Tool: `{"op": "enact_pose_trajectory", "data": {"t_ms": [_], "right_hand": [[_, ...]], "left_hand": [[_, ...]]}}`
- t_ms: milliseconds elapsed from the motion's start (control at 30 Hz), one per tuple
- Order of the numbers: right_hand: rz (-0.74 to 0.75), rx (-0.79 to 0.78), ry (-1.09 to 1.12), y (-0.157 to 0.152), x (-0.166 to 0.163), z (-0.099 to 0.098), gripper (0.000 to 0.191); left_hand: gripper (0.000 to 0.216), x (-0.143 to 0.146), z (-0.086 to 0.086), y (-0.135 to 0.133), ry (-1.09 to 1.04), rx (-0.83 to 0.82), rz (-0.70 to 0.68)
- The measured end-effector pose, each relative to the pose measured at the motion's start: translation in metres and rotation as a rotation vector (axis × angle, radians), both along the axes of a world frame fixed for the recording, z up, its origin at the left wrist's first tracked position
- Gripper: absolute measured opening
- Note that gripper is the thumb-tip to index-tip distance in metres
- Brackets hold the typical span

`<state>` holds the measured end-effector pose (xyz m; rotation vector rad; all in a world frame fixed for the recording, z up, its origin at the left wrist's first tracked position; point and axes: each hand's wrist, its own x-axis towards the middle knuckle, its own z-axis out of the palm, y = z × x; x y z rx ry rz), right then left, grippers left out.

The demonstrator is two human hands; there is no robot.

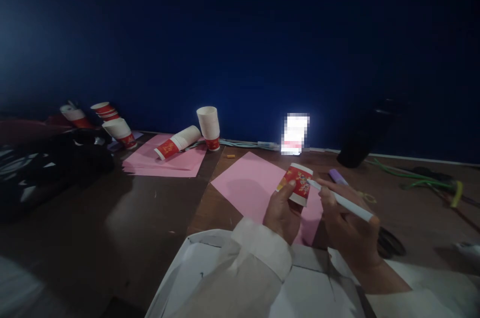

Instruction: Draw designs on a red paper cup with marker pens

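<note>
My left hand [283,213] is wrapped around a red and white paper cup [300,180], held tilted above a sheet of pink paper [249,183]. Colourful patterns cover the cup's red part. In my right hand [348,223] is a white marker [348,204] with an orange end, gripped like a pen. Its tip is at the patterned side of the cup; whether it touches I cannot tell. Just beyond my right hand lies a purple marker cap or pen [337,177]. An orange marker cap [231,156] rests on the table past the pink sheet.
A white box lid or tray [210,253] lies under my forearms. Stacked paper cups [208,125] stand by the wall, with another stack [178,142] lying on pink sheets [161,165]. A lit screen [295,133], a dark bottle [360,138] and green cables [423,178] are at the back.
</note>
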<state>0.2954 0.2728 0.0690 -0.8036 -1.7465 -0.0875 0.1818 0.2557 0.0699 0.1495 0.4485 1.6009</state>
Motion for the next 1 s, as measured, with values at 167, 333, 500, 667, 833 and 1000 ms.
{"op": "enact_pose_trajectory", "data": {"t_ms": [167, 333, 500, 667, 833, 1000], "right_hand": [[-0.014, 0.001, 0.033, -0.0004, 0.0006, 0.0005, 0.021], [-0.034, -0.011, 0.018, -0.0001, 0.0008, 0.0012, 0.021], [-0.038, -0.020, 0.017, 0.0008, 0.0009, 0.0006, 0.020], [-0.042, -0.024, 0.024, 0.0018, 0.0014, -0.0006, 0.018], [-0.026, -0.016, 0.009, 0.0008, -0.0001, 0.0014, 0.018], [-0.044, -0.008, 0.001, -0.0016, -0.0025, 0.0055, 0.016]], "left_hand": [[0.028, 0.0024, -0.0059, 0.0018, 0.027, 0.008, -0.019], [0.029, 0.0036, -0.0075, 0.0026, 0.030, -0.013, -0.030], [0.028, 0.0027, -0.0061, 0.0019, 0.068, -0.018, -0.013], [0.029, 0.0024, -0.0060, 0.0010, 0.067, -0.005, -0.018], [0.028, 0.0030, -0.0035, -0.0001, 0.057, 0.001, -0.010], [0.027, 0.0026, -0.0001, -0.0018, 0.066, -0.012, -0.010]]}}
